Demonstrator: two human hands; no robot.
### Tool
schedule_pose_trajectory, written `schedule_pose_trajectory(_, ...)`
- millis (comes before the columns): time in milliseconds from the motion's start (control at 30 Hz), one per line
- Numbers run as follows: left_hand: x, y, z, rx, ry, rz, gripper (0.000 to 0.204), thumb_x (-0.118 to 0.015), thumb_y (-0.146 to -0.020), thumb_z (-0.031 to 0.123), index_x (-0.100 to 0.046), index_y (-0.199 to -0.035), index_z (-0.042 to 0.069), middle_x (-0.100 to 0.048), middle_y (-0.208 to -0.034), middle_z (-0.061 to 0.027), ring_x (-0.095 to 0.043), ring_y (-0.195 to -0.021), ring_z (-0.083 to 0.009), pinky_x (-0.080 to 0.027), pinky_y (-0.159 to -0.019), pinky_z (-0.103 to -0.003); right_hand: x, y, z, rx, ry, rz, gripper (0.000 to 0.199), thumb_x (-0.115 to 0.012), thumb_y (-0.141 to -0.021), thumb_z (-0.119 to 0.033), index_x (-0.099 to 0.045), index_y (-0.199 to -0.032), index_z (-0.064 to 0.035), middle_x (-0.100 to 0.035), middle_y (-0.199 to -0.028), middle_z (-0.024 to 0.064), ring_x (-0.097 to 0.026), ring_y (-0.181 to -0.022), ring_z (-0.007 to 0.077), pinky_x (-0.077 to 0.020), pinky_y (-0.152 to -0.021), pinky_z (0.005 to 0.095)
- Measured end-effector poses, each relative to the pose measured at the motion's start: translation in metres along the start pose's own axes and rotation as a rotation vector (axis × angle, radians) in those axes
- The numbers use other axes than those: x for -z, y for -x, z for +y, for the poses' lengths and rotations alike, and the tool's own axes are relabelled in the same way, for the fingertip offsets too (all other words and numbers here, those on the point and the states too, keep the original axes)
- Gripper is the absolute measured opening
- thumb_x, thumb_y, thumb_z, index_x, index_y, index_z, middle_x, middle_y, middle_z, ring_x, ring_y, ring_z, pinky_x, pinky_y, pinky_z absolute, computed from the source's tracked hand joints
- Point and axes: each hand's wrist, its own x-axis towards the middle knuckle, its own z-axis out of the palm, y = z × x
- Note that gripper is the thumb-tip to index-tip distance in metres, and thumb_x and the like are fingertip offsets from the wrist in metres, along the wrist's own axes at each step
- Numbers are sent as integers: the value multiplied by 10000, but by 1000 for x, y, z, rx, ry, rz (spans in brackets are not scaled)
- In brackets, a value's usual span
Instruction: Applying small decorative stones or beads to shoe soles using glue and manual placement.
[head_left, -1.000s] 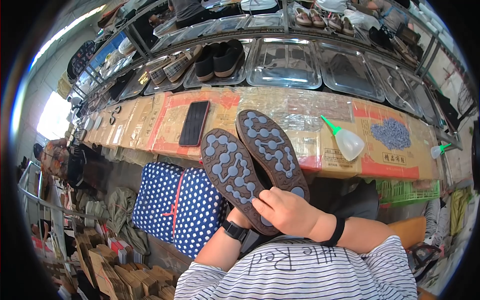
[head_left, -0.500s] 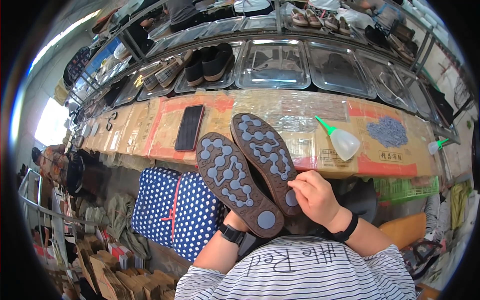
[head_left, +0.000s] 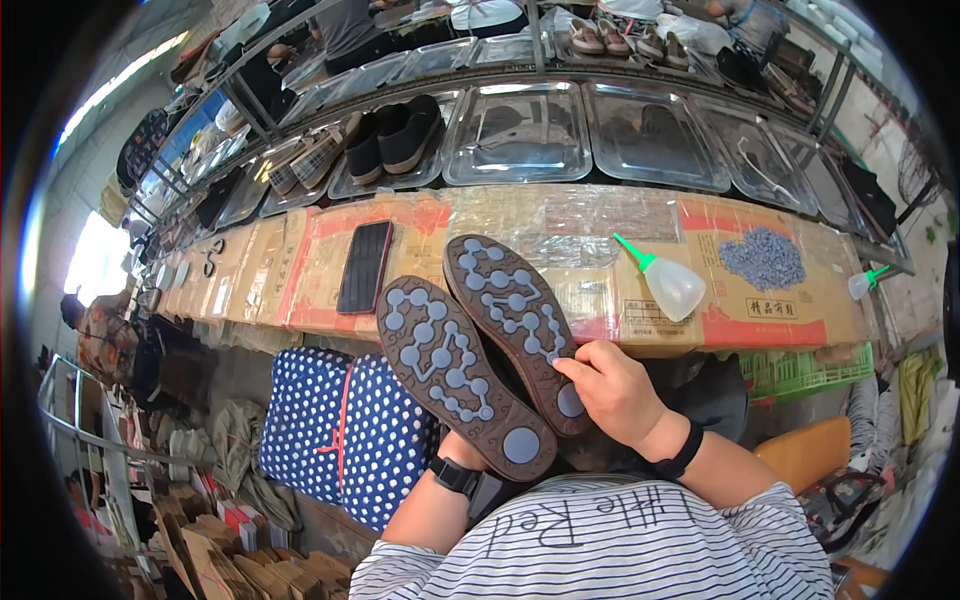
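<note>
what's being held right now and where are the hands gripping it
Two brown shoes with grey studded soles, soles up. The right hand grips the right one's heel edge; the left hand is hidden beneath the left one, seemingly supporting its heel.

Open surface (head_left: pixel 560 225) is left mid-frame between the black phone (head_left: pixel 364 266) and glue bottle (head_left: pixel 667 282); below, passage is blocked by two upturned soles (head_left: pixel 480 350).

Cardboard-covered bench (head_left: pixel 480 225) (taped over) with black phone (head_left: pixel 365 266), glue bottle (head_left: pixel 668 283), grey studs (head_left: pixel 763 259).
</note>
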Motion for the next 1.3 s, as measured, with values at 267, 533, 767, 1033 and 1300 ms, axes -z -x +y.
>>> schedule_pose_trajectory(267, -5, 4, 12, 4, 84, -5, 326, -537, -878, -68, -605, -1197, -49, -659, -1138, -74, -625, -1009, -157, -511, -867, -309, 3, -12, -21, -3, 235, -135, 264, -639, -745, -1, -643, -1009, -24, -543, -875, 90, -583, -767, 251, -505, -641, 346)
schedule_pose_trajectory(533, -13, 4, 27, -24, 159, -23, 326, -534, -875, -83, -606, -1192, -54, -663, -1129, -71, -630, -997, -149, -516, -856, -303, 37, -2, 7, -159, -78, 220, 158, -673, -817, 3, -641, -963, -50, -625, -839, 109, -623, -740, 288, -504, -629, 350)
schedule_pose_trajectory(767, -18, 6, 43, -81, 193, -88, 327, -531, -872, -95, -607, -1187, -58, -667, -1122, -68, -635, -987, -143, -520, -848, -297, 86, 27, 93, -360, 73, 553, 65, -608, -922, -61, -615, -903, 1, -588, -788, 105, -556, -668, 224, -447, -610, 320)
schedule_pose_trajectory(1033, -10, -73, 87, -409, -499, -38, 152, -701, -799, 36, -659, -930, -28, -684, -804, -74, -614, -720, -153, -487, -654, -299, 94, 68, 154, -681, -96, 627, 167, -618, -927, -101, -586, -807, 10, -527, -653, 68, -479, -581, 149, -405, -557, 297)
schedule_pose_trajectory(1300, -4, -246, 141, -553, -110, 124, 332, -529, -937, -14, -545, -1259, -92, -672, -1015, -148, -668, -803, -169, -564, -710, -267, 94, 62, 153, -632, -123, 626, 160, -635, -916, -91, -600, -799, 12, -542, -640, 44, -480, -559, 103, -394, -526, 278)
